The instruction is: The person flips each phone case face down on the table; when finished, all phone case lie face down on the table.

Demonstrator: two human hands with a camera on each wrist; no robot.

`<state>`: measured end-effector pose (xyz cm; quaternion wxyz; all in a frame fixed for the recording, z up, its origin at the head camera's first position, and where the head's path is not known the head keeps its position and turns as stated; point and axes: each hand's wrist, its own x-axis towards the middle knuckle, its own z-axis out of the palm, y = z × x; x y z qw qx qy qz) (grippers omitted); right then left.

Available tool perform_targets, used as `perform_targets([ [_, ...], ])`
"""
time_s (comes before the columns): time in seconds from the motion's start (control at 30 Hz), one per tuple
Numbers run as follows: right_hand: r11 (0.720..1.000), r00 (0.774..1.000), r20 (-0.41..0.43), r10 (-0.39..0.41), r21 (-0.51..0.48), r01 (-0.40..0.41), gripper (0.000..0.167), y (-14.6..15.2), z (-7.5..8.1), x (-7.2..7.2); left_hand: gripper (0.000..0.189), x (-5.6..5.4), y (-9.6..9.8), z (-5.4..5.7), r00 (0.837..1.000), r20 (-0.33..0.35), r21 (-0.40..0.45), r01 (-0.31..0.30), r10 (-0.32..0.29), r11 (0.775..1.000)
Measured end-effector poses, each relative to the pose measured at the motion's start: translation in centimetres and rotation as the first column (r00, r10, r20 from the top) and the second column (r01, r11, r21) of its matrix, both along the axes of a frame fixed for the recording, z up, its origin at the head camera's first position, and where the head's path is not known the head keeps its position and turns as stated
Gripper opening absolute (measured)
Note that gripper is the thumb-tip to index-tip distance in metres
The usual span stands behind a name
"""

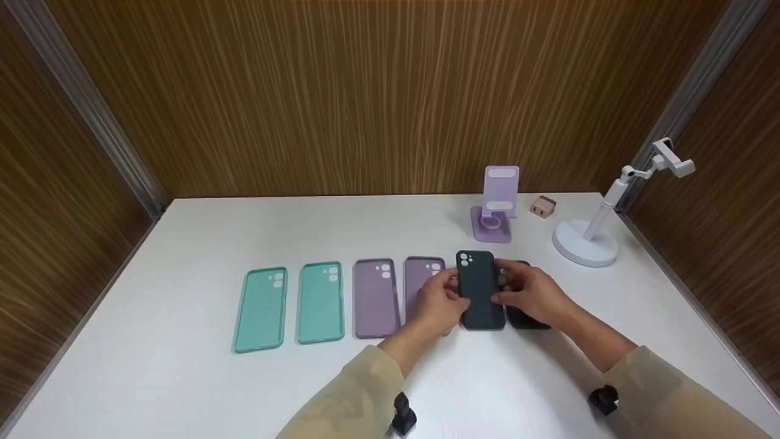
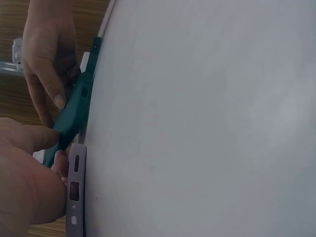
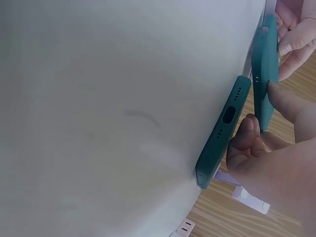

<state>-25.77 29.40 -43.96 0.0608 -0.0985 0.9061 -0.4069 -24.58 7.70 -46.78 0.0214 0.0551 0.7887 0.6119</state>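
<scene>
Both hands hold a dark green phone case (image 1: 481, 292), its camera cutouts at the upper left. My left hand (image 1: 437, 306) pinches its left edge; my right hand (image 1: 537, 297) pinches the right edge. In the right wrist view the held case (image 3: 266, 69) is tilted above the table. A second dark case (image 1: 529, 322) lies just right of it, partly hidden under my right hand. To the left lie two purple cases, one (image 1: 420, 277) partly covered by my left hand and the other (image 1: 375, 305) in full sight. Farther left are two teal cases, a nearer one (image 1: 321, 305) and an outer one (image 1: 262, 312).
A lilac phone stand (image 1: 502, 188) stands behind the dark cases. Right of it are a small pink charger plug (image 1: 542, 207) and a white jointed stand on a round base (image 1: 585, 245). Wood-grain panels (image 1: 317, 97) enclose the white table (image 1: 183, 378) at the back and sides.
</scene>
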Motion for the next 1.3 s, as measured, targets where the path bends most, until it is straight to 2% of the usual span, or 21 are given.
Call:
perform_targets([
  [0.27,1.000,1.000,0.009,0.018,-0.012,-0.018,0.075,0.06,-0.18,-0.03,0.061,-0.04,-0.32,-0.04,1.000,-0.006,-0.041,0.029,-0.029,0.999],
  [0.53,1.000,0.999,0.027,0.017,0.013,-0.018,0.074,0.16,-0.47,-0.24,0.063,-0.09,-0.47,-0.14,0.998,0.064,-0.052,0.029,-0.026,0.998],
  [0.83,0.999,0.999,0.018,0.034,0.018,-0.034,0.073,0.10,-0.62,-0.15,0.062,-0.14,-0.55,-0.36,0.998,0.041,-0.095,0.049,-0.045,0.994],
  [1.0,0.999,0.999,0.010,0.050,0.012,-0.050,0.074,0.15,-0.58,-0.09,0.061,-0.29,-0.56,-0.39,0.998,0.001,-0.131,0.056,-0.056,0.990],
  [1.3,0.997,0.998,-0.007,0.061,0.036,-0.061,0.073,0.28,-0.62,-0.18,0.061,-0.30,-0.46,-0.29,0.998,-0.001,-0.142,0.055,-0.055,0.988],
])
